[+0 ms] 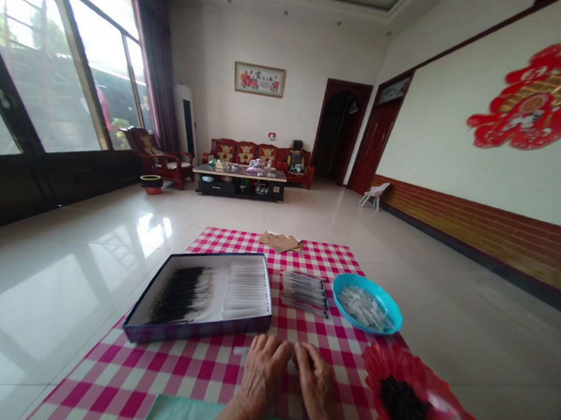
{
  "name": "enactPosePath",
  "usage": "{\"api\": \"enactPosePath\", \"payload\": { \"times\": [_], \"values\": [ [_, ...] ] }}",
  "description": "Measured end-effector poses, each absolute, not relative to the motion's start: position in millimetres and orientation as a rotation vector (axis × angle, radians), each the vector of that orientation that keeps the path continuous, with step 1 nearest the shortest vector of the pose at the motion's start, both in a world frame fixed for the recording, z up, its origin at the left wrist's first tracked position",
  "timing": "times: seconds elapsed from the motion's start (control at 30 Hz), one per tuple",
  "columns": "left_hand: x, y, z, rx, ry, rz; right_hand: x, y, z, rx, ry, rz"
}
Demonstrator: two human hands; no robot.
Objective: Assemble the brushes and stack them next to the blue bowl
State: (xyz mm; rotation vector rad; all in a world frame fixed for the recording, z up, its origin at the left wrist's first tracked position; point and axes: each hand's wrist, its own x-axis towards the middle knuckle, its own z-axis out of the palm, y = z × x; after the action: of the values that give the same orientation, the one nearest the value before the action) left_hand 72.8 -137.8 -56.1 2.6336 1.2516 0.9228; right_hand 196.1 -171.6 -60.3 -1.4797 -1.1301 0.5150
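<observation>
My left hand (pixel 263 367) is closed around a whitish translucent pen barrel (pixel 241 351), whose end sticks out to the left. Against it, my right hand (pixel 316 380) is closed too, thumb and fingers pinched at the other end; what lies between them is hidden. Beyond my hands, a shallow dark-blue box (pixel 203 325) holds a row of black thin sticks (pixel 179 292) and a row of white translucent tubes (pixel 247 290). Right of the box lies a pile of pens (pixel 305 293) with dark tips. A blue bowl (pixel 393 303) contains small clear pieces (pixel 364 306).
A red petal-shaped bowl (pixel 449 407) with black small parts (pixel 404 404) stands at the near right. Torn cardboard (pixel 281 242) lies at the far edge of the checked tablecloth (pixel 197 372). Pale green cloth (pixel 180 413) is nearest me. Across the floor stand a coffee table (pixel 240 173) and sofa.
</observation>
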Motion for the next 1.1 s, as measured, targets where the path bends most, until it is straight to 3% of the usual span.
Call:
{"api": "enactPosePath", "payload": {
  "times": [0.37, 0.77, 1.1],
  "values": [
    [56, -121, -59, 2.632, 1.337, 1.005, 213, -164, -74, -1.39, -0.881, 0.724],
    [59, -120, -65, 2.591, 1.35, 0.99, 214, -158, -86, -1.457, -0.904, 0.656],
    [59, -117, -70, 2.633, 1.253, 0.979, 223, -160, -21, -1.598, -1.148, 0.532]
  ]
}}
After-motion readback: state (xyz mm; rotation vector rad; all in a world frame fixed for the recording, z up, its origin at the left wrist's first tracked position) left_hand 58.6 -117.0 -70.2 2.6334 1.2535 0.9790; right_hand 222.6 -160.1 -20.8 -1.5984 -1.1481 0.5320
